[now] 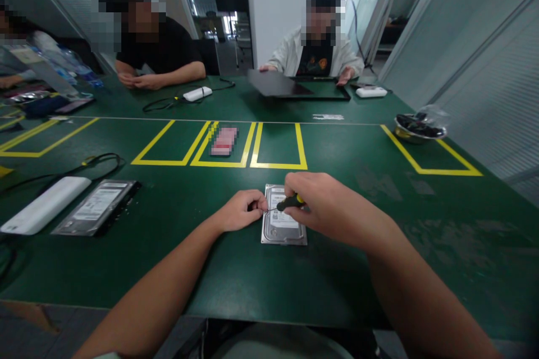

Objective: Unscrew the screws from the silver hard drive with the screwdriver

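Note:
A silver hard drive [290, 231] with a white label lies flat on the green table in front of me. My right hand [309, 196] grips a small screwdriver [288, 202] with a dark and yellow handle. Its thin shaft points left, toward the drive's left edge. At that edge is my left hand [246, 209], fingers curled and pinched together close to the screwdriver's tip. Whatever is between those fingertips is too small to make out. Part of the drive's upper right is hidden behind my right hand.
To the left lie a second hard drive [95, 207] and a white power bank [46, 205] with a black cable. A pink object [224, 141] rests inside yellow tape. A metal bowl [420, 128] stands right. Across the table, one person holds a dark panel [278, 85]; others sit left.

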A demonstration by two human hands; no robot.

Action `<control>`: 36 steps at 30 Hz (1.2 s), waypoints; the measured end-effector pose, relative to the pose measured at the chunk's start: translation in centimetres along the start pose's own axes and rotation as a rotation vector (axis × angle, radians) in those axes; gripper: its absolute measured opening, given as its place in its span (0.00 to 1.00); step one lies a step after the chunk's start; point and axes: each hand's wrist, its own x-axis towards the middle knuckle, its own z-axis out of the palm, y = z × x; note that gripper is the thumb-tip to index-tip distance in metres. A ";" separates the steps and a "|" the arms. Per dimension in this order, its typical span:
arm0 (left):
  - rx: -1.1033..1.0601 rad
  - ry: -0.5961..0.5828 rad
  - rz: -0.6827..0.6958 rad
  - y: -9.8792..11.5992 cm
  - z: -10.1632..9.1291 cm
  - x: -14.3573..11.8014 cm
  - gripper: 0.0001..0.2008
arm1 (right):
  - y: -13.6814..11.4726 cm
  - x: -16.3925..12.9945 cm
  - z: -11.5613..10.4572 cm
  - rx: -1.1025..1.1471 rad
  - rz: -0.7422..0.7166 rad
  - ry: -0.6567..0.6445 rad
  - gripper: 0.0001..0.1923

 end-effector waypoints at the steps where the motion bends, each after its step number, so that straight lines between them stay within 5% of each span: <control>1: 0.000 0.001 0.001 -0.1 0.0 0.0 0.05 | 0.0 -0.1 0.0 -0.014 0.004 -0.009 0.09; 16: 0.005 0.007 0.012 -0.4 0.1 -0.1 0.05 | -1.5 -0.8 0.2 -0.154 0.139 -0.056 0.09; 36: -0.020 0.021 0.031 -1.0 0.4 -0.1 0.05 | -0.2 -4.7 3.2 0.122 0.334 0.137 0.06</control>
